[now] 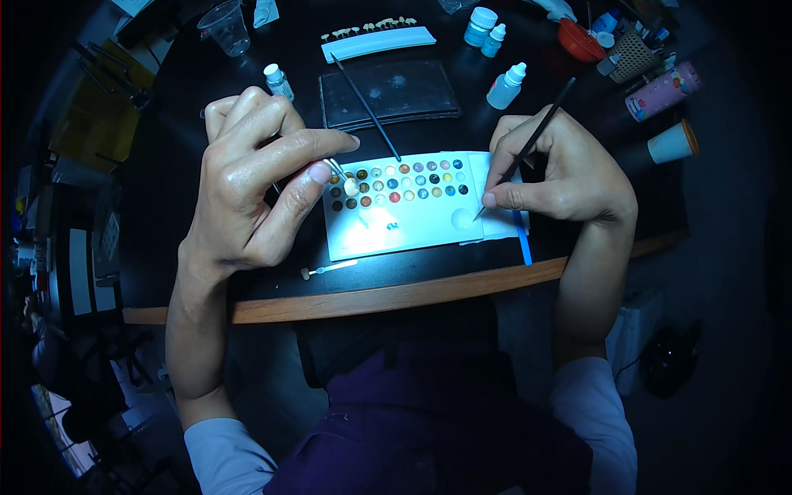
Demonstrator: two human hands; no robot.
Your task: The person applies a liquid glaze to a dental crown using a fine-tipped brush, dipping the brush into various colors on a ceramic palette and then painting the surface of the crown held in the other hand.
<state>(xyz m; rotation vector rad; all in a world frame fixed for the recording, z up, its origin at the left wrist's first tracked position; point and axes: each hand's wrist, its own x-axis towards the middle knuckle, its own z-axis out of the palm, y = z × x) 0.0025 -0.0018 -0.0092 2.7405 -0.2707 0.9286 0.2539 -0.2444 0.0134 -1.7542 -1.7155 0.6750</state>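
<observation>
Left hand point(239, 186) fingers pinch a metal tool point(336, 168), likely steadying a cream piece point(352, 188) above the palette point(421, 235). Right hand point(573, 177) fingers grip a brush point(559, 101) low, presumably for control.

We count two hands point(247, 177), two dark brushes point(366, 107), one cream piece point(352, 187) at our left hand, one white palette point(429, 233) with three rows of paint wells point(395, 197), one black pad point(425, 92), one white stand point(379, 44) bearing small pieces point(369, 28) too blurred to number, four white-capped bottles point(505, 91), two cups point(667, 147), one red bowl point(577, 41) and one pink flask point(662, 92).
</observation>
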